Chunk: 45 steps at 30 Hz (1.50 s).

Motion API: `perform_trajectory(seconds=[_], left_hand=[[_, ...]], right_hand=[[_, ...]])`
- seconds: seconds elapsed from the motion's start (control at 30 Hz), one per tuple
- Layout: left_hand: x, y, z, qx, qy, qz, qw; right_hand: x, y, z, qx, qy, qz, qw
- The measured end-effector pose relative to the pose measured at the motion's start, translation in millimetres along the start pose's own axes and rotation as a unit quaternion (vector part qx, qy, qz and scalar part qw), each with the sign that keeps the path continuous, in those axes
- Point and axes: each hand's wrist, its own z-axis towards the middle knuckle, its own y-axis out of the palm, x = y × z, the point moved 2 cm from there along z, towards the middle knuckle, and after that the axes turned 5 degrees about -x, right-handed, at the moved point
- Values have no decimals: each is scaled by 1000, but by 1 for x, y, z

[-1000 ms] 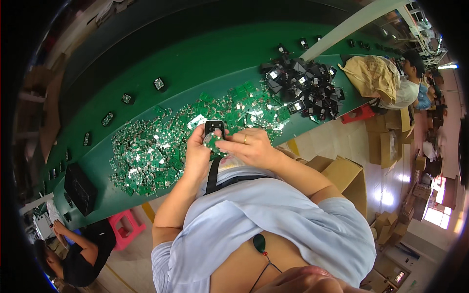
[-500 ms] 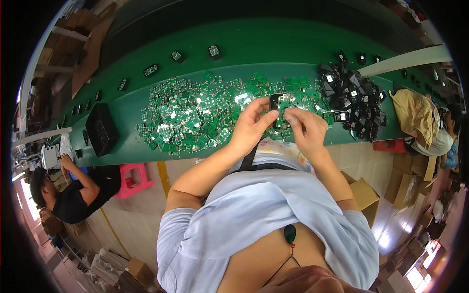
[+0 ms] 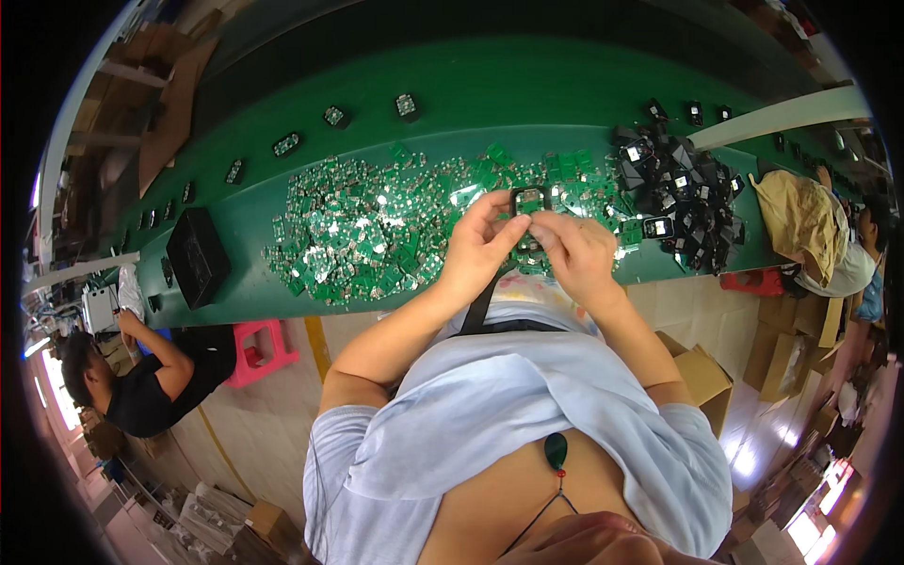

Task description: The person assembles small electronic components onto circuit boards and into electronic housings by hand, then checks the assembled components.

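Note:
My left hand (image 3: pixel 482 243) grips a small black plastic housing (image 3: pixel 516 203) by its left side, thumb on the near edge. A green circuit board (image 3: pixel 531 199) lies within the housing's rim. My right hand (image 3: pixel 578 254) is closed in at the near right side, its fingertips against the board and housing; the fingers hide the lower part of both. Under and around my hands spreads a wide heap of loose green circuit boards (image 3: pixel 367 226) on the green bench.
To the right is a pile of black housings (image 3: pixel 683 188). A black bin (image 3: pixel 196 259) stands at the left. Housings with boards (image 3: pixel 407 106) sit spaced along the green belt (image 3: pixel 490 80) beyond. A co-worker (image 3: pixel 155 377) sits at far left, near a pink stool (image 3: pixel 261 352).
My right hand has moved left, bringing the circuit board from beside the housing to within its rim. The housings on the belt have shifted slightly left.

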Motion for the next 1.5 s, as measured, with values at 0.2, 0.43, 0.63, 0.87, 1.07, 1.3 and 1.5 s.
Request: perform_trajectory(seconds=[0.2, 0.43, 0.63, 0.87, 1.07, 1.3, 1.5], left_hand=[[-15, -8, 18, 14, -11, 19, 1000], [-34, -17, 68, -25, -20, 103, 994], [-102, -88, 219, -29, -53, 370, 927], [-104, -157, 339, 25, -127, 358, 925], [-81, -26, 187, -163, 270, 501, 806], [-138, 15, -51, -668, 93, 364, 643], [-159, 22, -69, -602, -48, 467, 646]], right_hand=[[21, 30, -15, -103, 294, 429, 848], [56, 58, -22, -20, 309, 369, 876], [60, 46, -44, 91, 461, 371, 801], [-15, 52, -170, 254, 635, 314, 658], [-101, 120, -348, 315, 801, 160, 484], [-161, 226, -462, 200, 903, 130, 358], [-196, 321, -511, -21, 908, 122, 399]])
